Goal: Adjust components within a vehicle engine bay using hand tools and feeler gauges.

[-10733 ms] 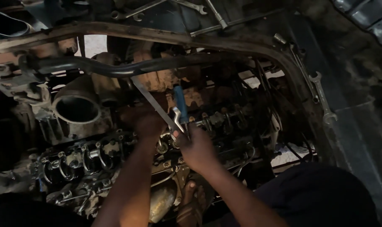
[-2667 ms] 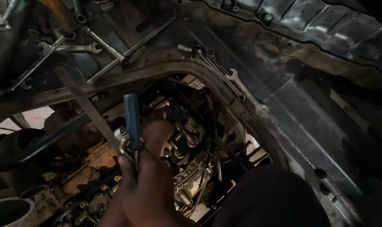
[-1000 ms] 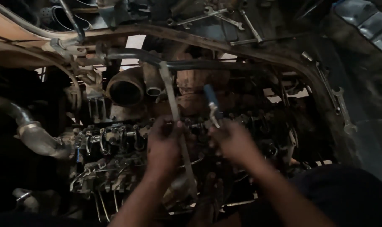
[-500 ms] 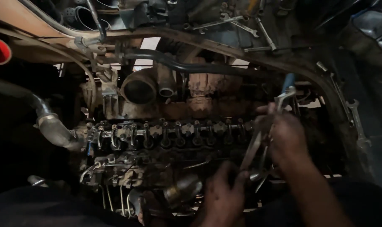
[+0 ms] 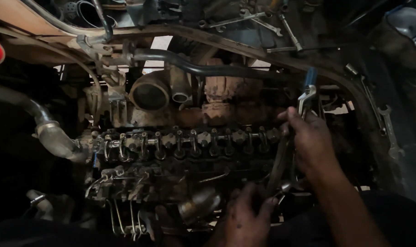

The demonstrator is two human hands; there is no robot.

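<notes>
- The right hand (image 5: 313, 142) has moved from the middle of the engine out to the right end of the rocker-arm row (image 5: 189, 139), and its grip is closed around a blue-handled tool (image 5: 307, 93) that stands upright above the knuckles.
- The left hand (image 5: 247, 217) has dropped low near the front of the engine; its fingers close on the lower end of a long flat metal bar (image 5: 277, 167) that slants up toward the right hand.
- Both tools have travelled with the hands, so the work now sits at the last rocker rather than the centre ones.
- Loose spanners (image 5: 386, 128) lie on the frame rail (image 5: 244, 45) to the right and above.
</notes>
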